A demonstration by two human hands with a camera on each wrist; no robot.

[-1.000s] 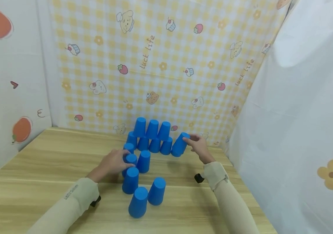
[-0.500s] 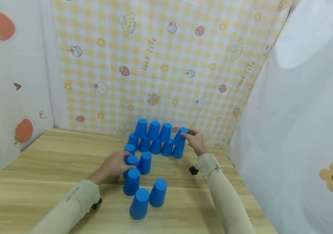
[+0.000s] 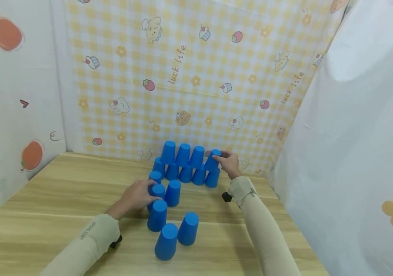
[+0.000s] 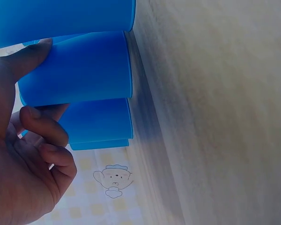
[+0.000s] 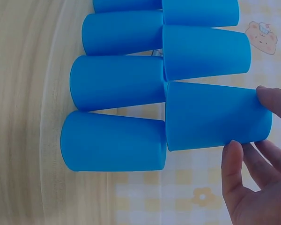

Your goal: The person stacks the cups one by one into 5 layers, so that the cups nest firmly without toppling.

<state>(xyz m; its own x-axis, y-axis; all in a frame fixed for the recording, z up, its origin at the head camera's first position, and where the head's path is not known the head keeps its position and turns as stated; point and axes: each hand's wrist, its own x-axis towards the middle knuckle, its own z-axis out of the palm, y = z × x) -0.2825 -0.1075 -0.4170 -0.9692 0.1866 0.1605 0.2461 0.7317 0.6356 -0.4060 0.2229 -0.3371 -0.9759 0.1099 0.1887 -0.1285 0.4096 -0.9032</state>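
Observation:
My right hand [image 3: 230, 164] holds an upside-down blue cup [image 3: 211, 162] by its upper end. In the right wrist view this cup [image 5: 210, 117] rests its rim across the tops of two bottom-row cups, the outer one [image 5: 114, 143] and its neighbour. Beside it, several upper cups [image 3: 182, 155] sit on the back row [image 3: 185, 174]. Over on the left, my left hand [image 3: 137, 194] grips a blue cup [image 4: 79, 70] standing on the table, thumb on one side and fingers on the other; in the head view the hand partly covers it.
Several upside-down cups stand around my left hand: one behind [image 3: 154, 176], one to its right [image 3: 173, 193], one in front [image 3: 157, 215]. Two more, a front cup [image 3: 166, 241] and its neighbour [image 3: 188, 228], stand nearest on the wooden table [image 3: 62, 191]. A checked curtain [image 3: 131, 76] hangs behind.
My right hand has brought its cup left and up onto the right end of the back row's upper level, where it sits straighter. My left hand stays on its cup.

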